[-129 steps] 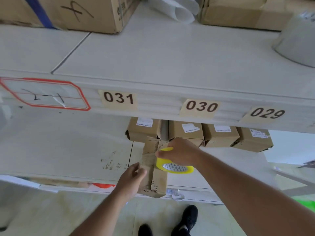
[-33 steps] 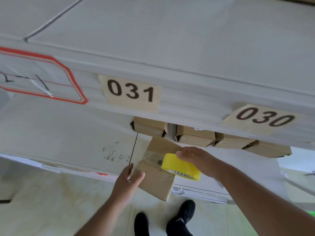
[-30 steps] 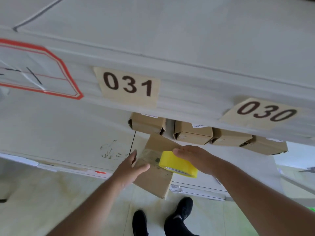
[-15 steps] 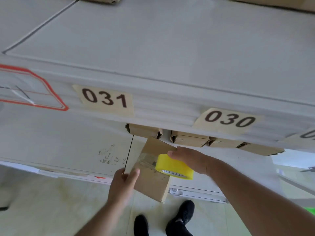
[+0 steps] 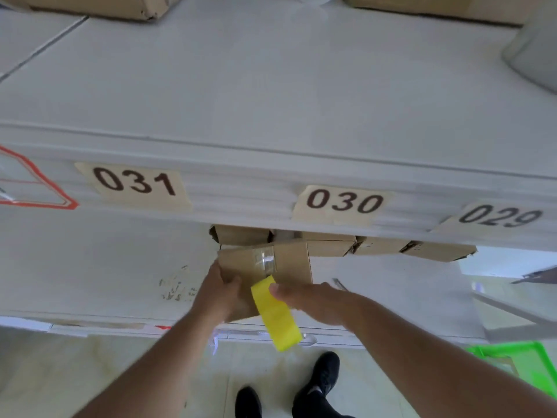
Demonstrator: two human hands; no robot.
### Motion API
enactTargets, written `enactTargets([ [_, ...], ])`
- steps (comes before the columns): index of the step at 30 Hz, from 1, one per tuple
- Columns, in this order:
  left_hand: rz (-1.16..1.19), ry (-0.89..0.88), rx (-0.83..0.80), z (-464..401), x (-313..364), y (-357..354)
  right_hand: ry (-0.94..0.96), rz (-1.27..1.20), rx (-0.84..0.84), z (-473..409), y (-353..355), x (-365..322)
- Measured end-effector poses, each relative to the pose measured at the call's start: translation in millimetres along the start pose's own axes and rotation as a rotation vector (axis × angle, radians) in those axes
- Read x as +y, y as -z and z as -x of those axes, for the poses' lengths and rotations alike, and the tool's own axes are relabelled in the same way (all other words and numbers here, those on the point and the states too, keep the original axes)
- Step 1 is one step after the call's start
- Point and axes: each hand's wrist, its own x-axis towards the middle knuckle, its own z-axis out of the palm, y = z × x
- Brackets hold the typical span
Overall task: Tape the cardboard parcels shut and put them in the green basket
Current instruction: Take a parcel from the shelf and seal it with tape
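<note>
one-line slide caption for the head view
Left hand holds a parcel while the right hand runs the yellow tape roll over it.

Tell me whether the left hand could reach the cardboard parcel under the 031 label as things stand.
Probably not right away. The left hand grips the parcel being taped, which sits directly in front of the parcel under the 031 label. It would have to let go, then reach past it under the shelf edge.

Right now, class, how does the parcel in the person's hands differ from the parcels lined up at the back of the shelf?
The held parcel is gripped by the left hand; the back parcels rest untouched. The held parcel shows a clear tape strip running to the yellow tape roll; no tape is visible on the back parcels, half hidden under the upper shelf. All are brown cardboard.
</note>
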Motion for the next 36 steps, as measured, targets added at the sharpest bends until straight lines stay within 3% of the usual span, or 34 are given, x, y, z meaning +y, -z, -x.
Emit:
enactTargets([
  [4, -0.221, -0.036, -0.069, -36, 6, 2, -0.089, -0.089, 0.065, 1, -13, -6],
  [9, -0.276, -0.038, -0.11, -46, 14, -7, -0.064, -0.207, 0.019, 10, -6, -8],
  [12, -0.214, -0.063, 0.123, -20, 29, -7, -0.08, -0.17, 0.062, 10, -5, -9],
  [14, -0.039, -0.128, 0.318, 25, 38, -7, -0.111, -0.159, 0.089, 10, -2, -8],
  [15, 0.033, -0.157, 0.317, 50, 43, -10, -0.109, -0.162, 0.096, 9, 0, -7],
  [18, 0.114, -0.106, -0.006, 111, 56, -25, -0.119, -0.191, 0.102, 10, -2, -9],
  [23, 0.091, -0.138, -0.1, 109, 61, -23, -0.092, -0.243, 0.107, 5, 5, 15],
  [25, 0.082, -0.086, -0.165, 101, 56, -12, -0.014, -0.059, 0.288, -3, 14, 37],
  [27, 0.037, -0.062, -0.21, 97, 50, -5, 0.172, 0.373, 0.442, -18, 23, 62],
  [30, 0.026, -0.054, -0.241, 100, 53, -2, 0.441, 0.819, 0.416, -41, 26, 77],
  [32, 0.025, -0.052, -0.251, 101, 56, -1, 0.508, 0.891, 0.441, -59, 23, 79],
  [36, 0.008, -0.021, -0.285, 100, 58, 7, 0.526, 0.771, 0.548, -65, 11, 73],
])
